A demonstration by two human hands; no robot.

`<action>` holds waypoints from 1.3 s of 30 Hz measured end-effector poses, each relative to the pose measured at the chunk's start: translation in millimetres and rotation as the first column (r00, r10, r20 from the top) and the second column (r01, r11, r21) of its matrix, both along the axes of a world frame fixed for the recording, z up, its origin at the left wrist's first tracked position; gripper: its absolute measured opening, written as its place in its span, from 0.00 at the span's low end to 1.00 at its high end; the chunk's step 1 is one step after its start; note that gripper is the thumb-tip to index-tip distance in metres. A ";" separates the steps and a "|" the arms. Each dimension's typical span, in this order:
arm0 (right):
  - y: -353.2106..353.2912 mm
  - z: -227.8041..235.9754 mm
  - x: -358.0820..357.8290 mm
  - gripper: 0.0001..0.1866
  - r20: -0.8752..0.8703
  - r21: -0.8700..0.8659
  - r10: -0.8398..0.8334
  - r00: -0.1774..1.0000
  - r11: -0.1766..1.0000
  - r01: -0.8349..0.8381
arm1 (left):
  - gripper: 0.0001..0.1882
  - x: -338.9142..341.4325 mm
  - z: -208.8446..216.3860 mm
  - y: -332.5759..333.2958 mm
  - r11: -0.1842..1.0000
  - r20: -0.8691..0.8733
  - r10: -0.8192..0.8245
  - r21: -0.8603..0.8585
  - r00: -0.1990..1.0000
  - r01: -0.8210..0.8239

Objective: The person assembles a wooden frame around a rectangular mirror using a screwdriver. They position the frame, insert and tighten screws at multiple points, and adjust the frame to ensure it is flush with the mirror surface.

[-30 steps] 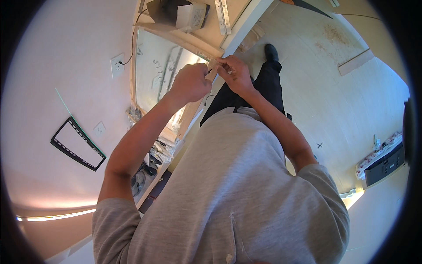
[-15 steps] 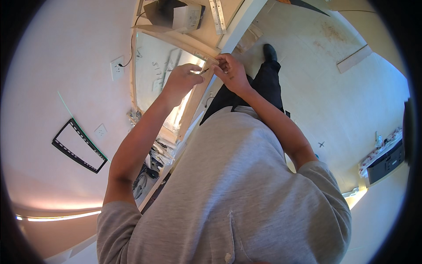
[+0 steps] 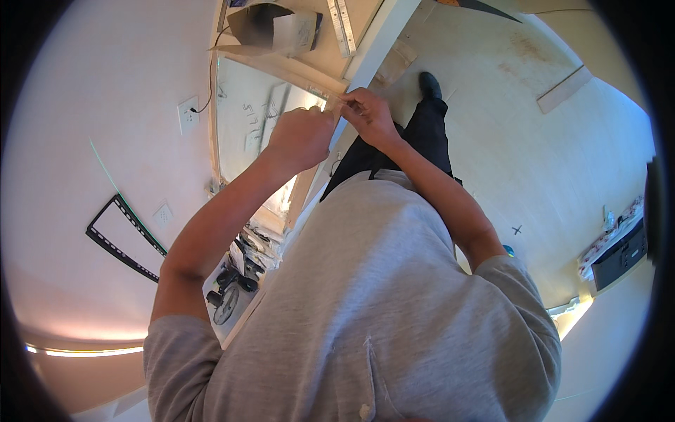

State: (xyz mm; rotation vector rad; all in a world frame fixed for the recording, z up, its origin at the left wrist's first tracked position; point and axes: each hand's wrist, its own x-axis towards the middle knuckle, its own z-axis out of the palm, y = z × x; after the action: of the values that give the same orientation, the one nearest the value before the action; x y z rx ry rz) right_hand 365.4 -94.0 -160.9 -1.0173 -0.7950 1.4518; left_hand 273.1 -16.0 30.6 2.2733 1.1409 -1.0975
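Observation:
My left hand [image 3: 304, 139] is closed in a fist over the corner of a wooden frame [image 3: 301, 186]; its fingertips and whatever they hold are hidden. Just to its right, my right hand [image 3: 370, 119] has its thumb and fingers curled together at the same corner. What those fingers pinch is too small to make out. Inside the frame lies a shiny, mirror-like panel [image 3: 235, 133] with dark handwritten marks, partly covered by my left hand and forearm.
Beyond the frame, an open cardboard box [image 3: 299, 32] and perforated metal strips [image 3: 342, 28] rest on a wooden surface. At left are a black slotted bracket [image 3: 112, 239] and a wall socket [image 3: 188, 114]. Cables and tools [image 3: 232, 281] lie beside my left forearm.
My left hand has turned and closed into a fist, moving in toward the corner; the thin dark piece between its fingers is now hidden. My right hand has barely moved.

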 end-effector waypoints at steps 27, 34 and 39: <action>0.3 13.3 -1.3 0.09 -0.030 -0.156 0.060 0.998 0.986 -0.064 | 0.10 -27.8 -1.3 5.2 -0.179 -0.030 0.983 -0.405 -0.183 -0.897; 2.3 7.5 -3.2 0.08 0.011 -0.062 0.017 1.000 0.998 -0.016 | 0.14 -14.5 -4.3 9.9 0.998 0.066 -0.064 0.016 0.996 0.063; 2.7 7.1 -4.6 0.09 -0.020 -0.132 0.055 0.998 0.990 -0.057 | 0.21 -16.0 2.5 13.2 0.995 0.149 -0.091 -0.014 0.985 0.094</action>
State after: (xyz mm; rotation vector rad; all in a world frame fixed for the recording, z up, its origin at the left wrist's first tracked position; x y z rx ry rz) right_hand 360.8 -91.3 -153.8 -1.0891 -0.7279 1.5761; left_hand 257.1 -2.8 33.1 2.3684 0.9708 -0.9498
